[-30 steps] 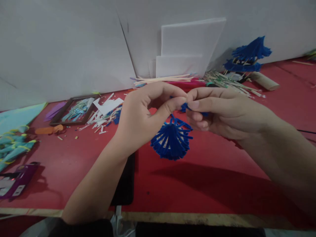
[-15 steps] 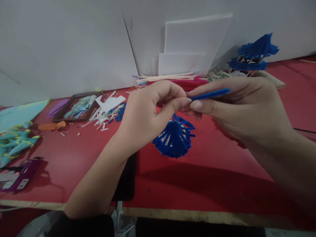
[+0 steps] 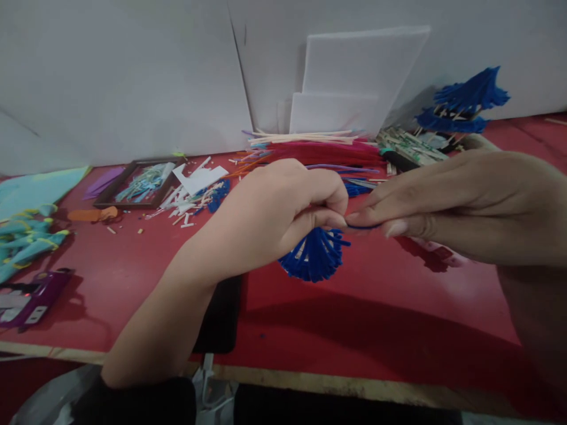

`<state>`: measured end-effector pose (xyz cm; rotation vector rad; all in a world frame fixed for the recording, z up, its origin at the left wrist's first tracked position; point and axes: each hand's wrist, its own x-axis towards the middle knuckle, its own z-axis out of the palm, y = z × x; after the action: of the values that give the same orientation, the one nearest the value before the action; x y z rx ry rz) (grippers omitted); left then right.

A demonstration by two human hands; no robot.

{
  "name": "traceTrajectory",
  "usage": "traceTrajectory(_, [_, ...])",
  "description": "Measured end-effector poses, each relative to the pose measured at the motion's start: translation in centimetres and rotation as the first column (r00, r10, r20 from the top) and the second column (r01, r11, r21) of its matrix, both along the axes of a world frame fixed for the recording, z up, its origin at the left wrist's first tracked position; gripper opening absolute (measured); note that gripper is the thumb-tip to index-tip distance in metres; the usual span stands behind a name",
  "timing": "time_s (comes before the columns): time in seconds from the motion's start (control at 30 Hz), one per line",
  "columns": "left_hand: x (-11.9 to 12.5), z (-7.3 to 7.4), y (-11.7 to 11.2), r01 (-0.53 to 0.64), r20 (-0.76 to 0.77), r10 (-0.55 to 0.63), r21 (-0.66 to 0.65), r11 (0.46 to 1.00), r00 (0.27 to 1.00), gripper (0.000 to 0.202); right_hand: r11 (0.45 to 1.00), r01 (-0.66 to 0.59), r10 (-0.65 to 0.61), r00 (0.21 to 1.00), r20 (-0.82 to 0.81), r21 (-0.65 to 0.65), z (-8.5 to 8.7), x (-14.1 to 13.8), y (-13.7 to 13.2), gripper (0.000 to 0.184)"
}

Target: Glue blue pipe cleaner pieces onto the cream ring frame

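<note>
Between my two hands runs a short stretch of blue pipe cleaner [image 3: 363, 226]. My left hand [image 3: 301, 206] pinches one end between thumb and curled forefinger. The fingers of my right hand [image 3: 460, 206] lie pressed together, thumb against them, on the other end; most of the stem is hidden there. Below my left hand stands a cone-shaped blue roof piece [image 3: 313, 260] made of pipe cleaners, its top covered by the fingers. A similar two-tier blue pagoda-like model [image 3: 465, 106] stands at the back right.
Coloured pipe cleaners [image 3: 328, 154] lie along the wall, near white boards [image 3: 358, 71]. At left are a brown frame [image 3: 104, 195] with scraps, white offcuts [image 3: 199, 178], teal pieces [image 3: 33, 245] and a purple device [image 3: 38, 301]. A black phone-like slab [image 3: 219, 321] lies near the front edge.
My right hand has moved right and flattened over the pipe cleaner, whose free end no longer shows. My left hand has dropped slightly, covering the blue roof's tip. The view has shifted a little.
</note>
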<state>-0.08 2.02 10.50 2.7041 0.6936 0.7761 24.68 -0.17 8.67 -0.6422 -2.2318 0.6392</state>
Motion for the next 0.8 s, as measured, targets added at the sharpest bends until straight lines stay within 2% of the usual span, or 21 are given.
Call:
traceTrajectory(0.1, [0.0, 0.0, 0.1, 0.026, -0.038, -0.025, 0.012, 1.0, 0.999, 0.014, 1.0, -0.016, 0.016, 0.998, 0.06, 0.014, 0.0, 0.6, 0.1, 0.018])
traceTrajectory(0.27, [0.0, 0.3, 0.4, 0.098, 0.012, -0.098, -0.062, 0.993, 0.995, 0.018, 0.986, 0.156, -0.16, 0.985, -0.07, -0.057, -0.6, 0.4, -0.3, 0.01])
traceTrajectory(0.37, [0.0, 0.5, 0.4, 0.111, -0.005, -0.111, -0.055, 0.992, 0.994, 0.018, 0.99, 0.107, -0.12, 0.981, -0.155, -0.088, -0.5, 0.0, -0.3, 0.009])
traceTrajectory(0.47, [0.0, 0.4, 0.4, 0.104, -0.014, -0.105, -0.027, 0.994, 0.994, 0.018, 0.993, 0.059, -0.072, 0.988, -0.133, -0.103, -0.5, 0.2, -0.3, 0.012])
traceTrajectory(0.5, [-0.1, 0.2, 0.4, 0.09, 0.008, -0.09, -0.022, 0.996, 0.996, 0.017, 0.993, 0.083, -0.092, 0.989, -0.118, -0.081, -0.6, 0.3, -0.4, 0.011])
traceTrajectory(0.57, [-0.1, -0.4, 0.5, 0.034, 0.094, -0.031, -0.028, 0.999, 0.995, 0.013, 0.975, 0.223, -0.222, 0.969, -0.107, -0.01, -1.0, 0.7, -0.7, 0.007])
traceTrajectory(0.67, [-0.2, -2.0, 0.6, -0.055, 0.283, 0.083, -0.104, 0.993, 0.956, 0.008, 0.864, 0.484, -0.472, 0.875, -0.108, 0.141, -1.9, 0.8, -1.4, 0.008])
traceTrajectory(0.7, [-0.3, -2.8, 0.6, -0.074, 0.343, 0.12, -0.145, 0.987, 0.932, 0.005, 0.827, 0.527, -0.519, 0.849, -0.098, 0.196, -2.4, 0.7, -1.7, 0.01])
traceTrajectory(0.73, [-0.3, -3.6, 0.6, -0.074, 0.396, 0.14, -0.175, 0.982, 0.908, 0.005, 0.81, 0.525, -0.522, 0.848, -0.088, 0.261, -2.8, 0.5, -2.0, 0.011])
traceTrajectory(0.8, [-0.3, -5.2, 0.6, -0.045, 0.49, 0.152, -0.224, 0.973, 0.858, 0.012, 0.808, 0.438, -0.445, 0.892, -0.081, 0.395, -3.9, 0.0, -2.5, 0.011])
